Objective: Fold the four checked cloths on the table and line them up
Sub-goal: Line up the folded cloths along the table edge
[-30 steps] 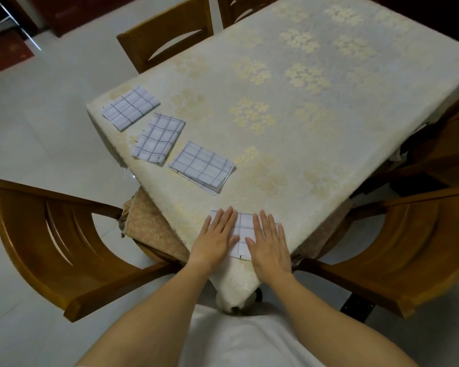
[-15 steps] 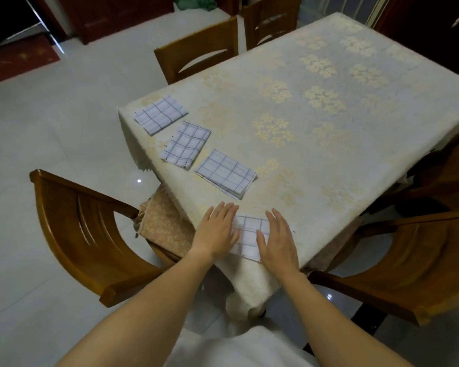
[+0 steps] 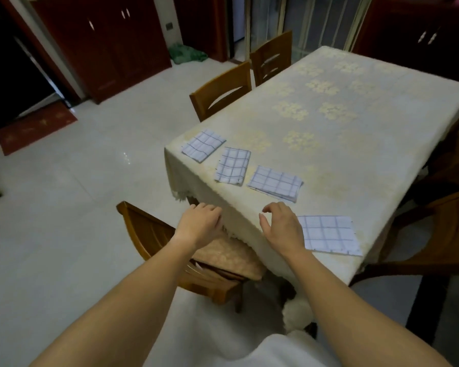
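Four checked cloths lie folded on the table [image 3: 355,144], which is draped in a cream cover with a pale flower pattern. They run in a loose row along its left edge, from far to near. The farthest cloth [image 3: 203,145] sits by the far left corner. The second cloth [image 3: 233,165] lies just beside it, turned at a different angle. The third cloth [image 3: 275,183] lies near that, with its layers slightly fanned at the near edge. The nearest cloth [image 3: 329,234] lies flat close to the near corner, set further apart from the third than the others are from one another. The left hand [image 3: 200,221] hangs at the drooping left edge of the cover with its fingers loosely curled, holding nothing; whether it touches the fabric cannot be told. The right hand [image 3: 281,226] hovers over the table edge just left of the nearest cloth, its fingers relaxed and bent, thumb spread, with nothing in its grasp; contact with that cloth cannot be told. A wooden chair [image 3: 149,234] with a patterned cushion [image 3: 223,258] stands tucked under the left side. Two more chairs [image 3: 221,91] stand farther along that side. Dark red cabinets [image 3: 104,43] line the far wall, and a red mat [image 3: 35,127] lies on the pale tiled floor.
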`<move>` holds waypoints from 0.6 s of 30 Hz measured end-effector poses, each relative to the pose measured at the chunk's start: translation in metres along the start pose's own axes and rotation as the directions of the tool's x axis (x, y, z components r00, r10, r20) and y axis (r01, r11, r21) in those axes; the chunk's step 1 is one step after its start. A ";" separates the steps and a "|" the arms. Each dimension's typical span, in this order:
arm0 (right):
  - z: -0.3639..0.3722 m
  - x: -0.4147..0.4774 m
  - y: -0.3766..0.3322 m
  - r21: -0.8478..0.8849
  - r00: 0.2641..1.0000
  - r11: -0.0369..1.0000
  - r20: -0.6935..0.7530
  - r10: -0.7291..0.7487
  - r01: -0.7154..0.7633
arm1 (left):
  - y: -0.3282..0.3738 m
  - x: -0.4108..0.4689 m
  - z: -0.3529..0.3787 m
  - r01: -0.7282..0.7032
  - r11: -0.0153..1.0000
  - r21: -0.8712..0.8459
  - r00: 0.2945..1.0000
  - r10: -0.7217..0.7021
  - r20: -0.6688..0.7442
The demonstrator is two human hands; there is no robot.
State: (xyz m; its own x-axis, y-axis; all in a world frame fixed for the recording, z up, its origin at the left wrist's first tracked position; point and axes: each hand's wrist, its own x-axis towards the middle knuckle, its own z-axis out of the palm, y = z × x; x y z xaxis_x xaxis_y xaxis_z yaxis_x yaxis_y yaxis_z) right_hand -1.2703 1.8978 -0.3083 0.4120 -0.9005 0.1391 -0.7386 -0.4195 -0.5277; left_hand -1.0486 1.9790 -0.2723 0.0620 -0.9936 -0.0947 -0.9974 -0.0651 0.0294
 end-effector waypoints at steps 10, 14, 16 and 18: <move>0.049 0.031 -0.076 -0.032 0.999 0.999 0.042 0.013 -0.012 | -0.091 0.004 -0.012 0.036 0.999 0.037 0.999 -0.036 -0.001; 0.077 0.054 -0.122 0.041 0.995 0.999 0.099 0.022 -0.026 | -0.123 -0.001 -0.018 0.084 0.996 0.010 0.995 -0.084 0.060; 0.090 0.063 -0.140 0.046 0.994 0.999 0.106 0.007 -0.012 | -0.149 0.006 -0.023 0.133 0.991 0.011 0.990 -0.134 0.052; 0.098 0.070 -0.151 0.044 0.994 0.999 0.108 0.018 -0.022 | -0.172 0.013 -0.030 0.140 0.990 0.007 0.988 -0.140 0.059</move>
State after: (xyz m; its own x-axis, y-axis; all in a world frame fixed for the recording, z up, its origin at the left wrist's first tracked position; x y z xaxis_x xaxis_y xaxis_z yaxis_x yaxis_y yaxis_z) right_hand -1.0777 1.9095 -0.3015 0.4542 -0.8901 0.0384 -0.7233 -0.3936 -0.5674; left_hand -0.8753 1.9742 -0.2492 0.1990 -0.9674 -0.1565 -0.9792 -0.2028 0.0089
